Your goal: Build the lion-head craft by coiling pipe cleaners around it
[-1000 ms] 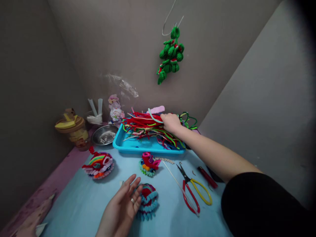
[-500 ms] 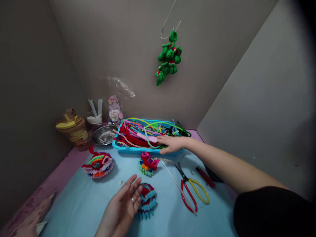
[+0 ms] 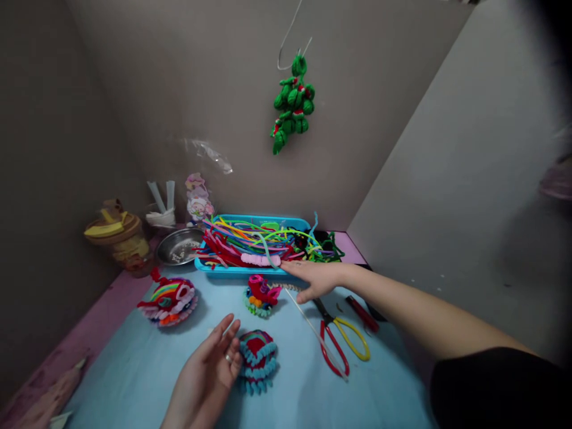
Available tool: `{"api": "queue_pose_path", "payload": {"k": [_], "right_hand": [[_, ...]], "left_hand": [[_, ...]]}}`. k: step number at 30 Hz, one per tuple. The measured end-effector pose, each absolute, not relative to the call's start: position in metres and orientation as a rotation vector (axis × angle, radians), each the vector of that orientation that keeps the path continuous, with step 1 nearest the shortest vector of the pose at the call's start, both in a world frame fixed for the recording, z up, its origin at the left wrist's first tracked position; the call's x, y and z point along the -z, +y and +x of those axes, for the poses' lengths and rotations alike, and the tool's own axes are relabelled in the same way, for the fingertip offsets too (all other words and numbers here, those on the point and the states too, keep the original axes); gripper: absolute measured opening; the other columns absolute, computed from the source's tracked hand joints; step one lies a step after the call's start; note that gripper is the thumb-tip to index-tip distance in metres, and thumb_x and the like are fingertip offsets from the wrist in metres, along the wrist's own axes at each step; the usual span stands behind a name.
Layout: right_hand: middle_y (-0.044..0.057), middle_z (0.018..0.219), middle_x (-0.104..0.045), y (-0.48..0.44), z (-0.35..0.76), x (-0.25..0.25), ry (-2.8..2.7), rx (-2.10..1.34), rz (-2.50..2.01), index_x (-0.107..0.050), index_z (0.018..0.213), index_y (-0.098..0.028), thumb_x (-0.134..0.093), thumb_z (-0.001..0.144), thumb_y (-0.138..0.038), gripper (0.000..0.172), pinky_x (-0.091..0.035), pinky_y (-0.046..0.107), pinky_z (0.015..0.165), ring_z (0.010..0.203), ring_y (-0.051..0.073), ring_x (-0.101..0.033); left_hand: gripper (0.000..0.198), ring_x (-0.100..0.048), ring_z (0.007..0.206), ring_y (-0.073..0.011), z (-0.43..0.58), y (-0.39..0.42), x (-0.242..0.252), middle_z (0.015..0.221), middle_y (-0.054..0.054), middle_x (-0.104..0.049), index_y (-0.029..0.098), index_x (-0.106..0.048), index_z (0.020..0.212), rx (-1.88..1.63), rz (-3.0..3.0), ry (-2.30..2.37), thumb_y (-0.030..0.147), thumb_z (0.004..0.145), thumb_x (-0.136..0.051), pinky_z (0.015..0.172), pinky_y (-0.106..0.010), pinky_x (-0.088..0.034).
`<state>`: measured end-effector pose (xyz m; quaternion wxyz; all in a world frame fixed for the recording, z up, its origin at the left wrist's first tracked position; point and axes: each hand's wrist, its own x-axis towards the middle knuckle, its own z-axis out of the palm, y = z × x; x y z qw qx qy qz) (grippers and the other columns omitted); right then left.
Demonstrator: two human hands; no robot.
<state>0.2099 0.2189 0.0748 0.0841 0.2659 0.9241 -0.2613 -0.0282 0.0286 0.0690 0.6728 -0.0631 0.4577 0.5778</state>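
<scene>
My right hand (image 3: 315,277) is stretched out flat with fingers apart, just in front of the blue tray (image 3: 236,270) heaped with coloured pipe cleaners (image 3: 259,243); it holds nothing. My left hand (image 3: 206,374) is open, palm turned sideways, its fingertips beside a round red-and-blue fuzzy craft piece (image 3: 257,360) on the light blue table cover. A smaller pink, orange and green craft piece (image 3: 260,294) lies between the hands. Scissors (image 3: 339,342) with red and yellow handles lie just right of my right hand.
A rainbow-coloured craft piece (image 3: 167,300) sits at the left. A metal bowl (image 3: 177,246), a yellow-lidded cup (image 3: 117,238) and a sticker figure (image 3: 197,202) stand at the back left. A green ornament (image 3: 291,102) hangs on the wall. A red tool (image 3: 361,313) lies by the scissors.
My right hand let go of the lifted bundle of pipe cleaners, which dropped back into the tray, then drew back towards me and opened flat. My left hand barely moved.
</scene>
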Motion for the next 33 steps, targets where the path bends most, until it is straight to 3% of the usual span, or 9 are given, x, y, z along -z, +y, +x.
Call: {"api": "queue_pose_path", "payload": {"k": [6, 10, 12, 14, 16, 18, 26, 31, 33], "right_hand": [[0.010, 0.152, -0.024, 0.240, 0.192, -0.080, 2.785, 0.644, 0.935, -0.032, 0.143, -0.026, -0.055, 0.082, -0.053, 0.071, -0.019, 0.048, 0.112, 0.139, 0.031, -0.022], [0.010, 0.155, -0.012, 0.272, 0.165, -0.078, 2.796, 0.230, 1.230, -0.029, 0.143, -0.035, -0.058, 0.076, -0.060, 0.077, -0.014, 0.064, 0.105, 0.139, 0.040, -0.012], [0.013, 0.153, -0.018, 0.292, 0.154, -0.073, 2.775, 0.103, 1.353, -0.026, 0.144, -0.032, -0.065, 0.070, -0.058, 0.087, -0.019, 0.063, 0.104, 0.137, 0.041, -0.021], [0.012, 0.144, -0.039, 0.311, 0.147, -0.070, 2.780, 0.056, 1.493, -0.035, 0.140, -0.030, -0.060, 0.079, -0.045, 0.068, -0.026, 0.056, 0.104, 0.128, 0.034, -0.040], [0.008, 0.126, -0.058, 0.328, 0.146, -0.070, 2.740, 0.153, 1.667, -0.051, 0.129, -0.028, -0.051, 0.083, -0.026, 0.046, -0.037, 0.044, 0.099, 0.114, 0.025, -0.054], [0.007, 0.112, -0.066, 0.340, 0.151, -0.071, 2.684, 0.373, 1.815, -0.061, 0.117, -0.023, -0.048, 0.081, -0.016, 0.039, -0.045, 0.031, 0.087, 0.101, 0.021, -0.062], [0.004, 0.082, -0.072, 0.336, 0.176, -0.071, 2.386, 1.425, 1.841, -0.070, 0.095, -0.017, -0.060, 0.072, -0.020, 0.026, -0.051, 0.023, 0.062, 0.067, 0.016, -0.065], [0.008, 0.088, -0.071, 0.345, 0.175, -0.082, 2.462, 1.251, 2.369, -0.064, 0.106, -0.013, -0.056, 0.076, -0.019, 0.031, -0.051, 0.023, 0.062, 0.068, 0.015, -0.065], [0.009, 0.093, -0.071, 0.347, 0.180, -0.090, 2.480, 1.251, 2.322, -0.058, 0.114, -0.012, -0.057, 0.074, -0.017, 0.040, -0.052, 0.023, 0.063, 0.071, 0.016, -0.066]], "left_hand": [[0.028, -0.057, 0.054, -0.0072, -0.026, 0.028, -0.066, 0.088, -0.007, -0.062, 0.011, -0.056, 0.109, -1.283, -0.153, 1.005, 0.006, 0.082, -0.049, 0.049, -0.018, -0.051], [0.027, -0.057, 0.054, -0.0071, -0.026, 0.028, -0.064, 0.087, -0.007, -0.062, 0.011, -0.055, 0.109, -1.275, -0.163, 0.992, 0.007, 0.083, -0.050, 0.048, -0.018, -0.050], [0.025, -0.057, 0.053, -0.0070, -0.027, 0.028, -0.066, 0.085, -0.006, -0.062, 0.010, -0.056, 0.108, -1.283, -0.170, 0.998, 0.007, 0.084, -0.049, 0.047, -0.018, -0.049], [0.024, -0.056, 0.052, -0.0068, -0.028, 0.029, -0.068, 0.082, -0.005, -0.061, 0.010, -0.056, 0.106, -1.298, -0.182, 1.004, 0.006, 0.084, -0.048, 0.046, -0.018, -0.049], [0.023, -0.055, 0.050, -0.0065, -0.029, 0.029, -0.070, 0.080, -0.004, -0.061, 0.010, -0.056, 0.104, -1.304, -0.195, 1.002, 0.006, 0.084, -0.048, 0.046, -0.018, -0.048], [0.023, -0.055, 0.051, -0.0066, -0.029, 0.028, -0.070, 0.080, -0.004, -0.061, 0.011, -0.056, 0.105, -1.304, -0.203, 0.987, 0.006, 0.083, -0.049, 0.046, -0.018, -0.048], [0.026, -0.056, 0.052, -0.0076, -0.028, 0.023, -0.068, 0.081, -0.005, -0.061, 0.013, -0.055, 0.107, -1.289, -0.220, 0.957, 0.009, 0.082, -0.052, 0.048, -0.019, -0.049], [0.023, -0.055, 0.052, -0.0074, -0.029, 0.023, -0.069, 0.080, -0.004, -0.061, 0.013, -0.055, 0.105, -1.297, -0.223, 0.955, 0.009, 0.083, -0.051, 0.048, -0.019, -0.048], [0.023, -0.055, 0.052, -0.0075, -0.029, 0.023, -0.070, 0.080, -0.005, -0.061, 0.013, -0.055, 0.106, -1.299, -0.226, 0.954, 0.009, 0.083, -0.050, 0.048, -0.019, -0.049]]}}
